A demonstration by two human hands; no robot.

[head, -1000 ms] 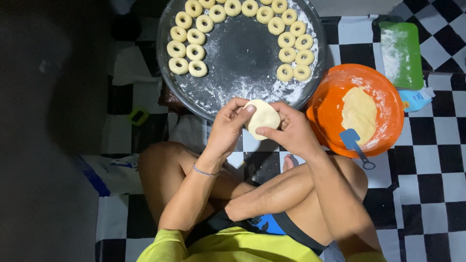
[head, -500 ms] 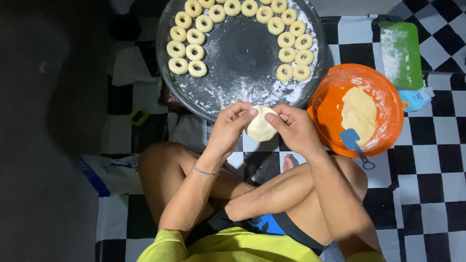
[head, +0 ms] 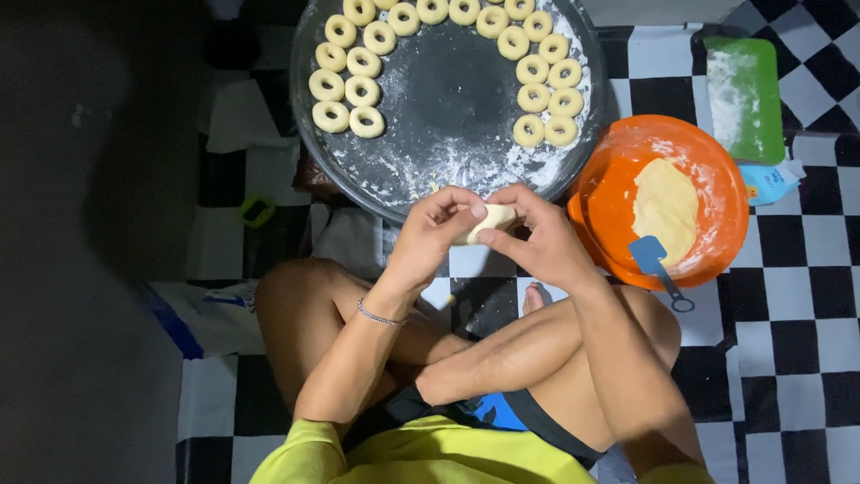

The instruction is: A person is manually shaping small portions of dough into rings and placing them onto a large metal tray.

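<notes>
The fingers of the left hand and right hand are pinched together on a pale dough piece, held just below the floured round tray of dough rings; the orange bowl sits to the tray's right.

Eighteen dough rings, one round tray, one orange bowl, one scraper.

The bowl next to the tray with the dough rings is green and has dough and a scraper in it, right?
Not quite: the bowl is orange, not green, as the head view shows. It does sit beside the round tray of dough rings and holds dough and a blue scraper.
</notes>
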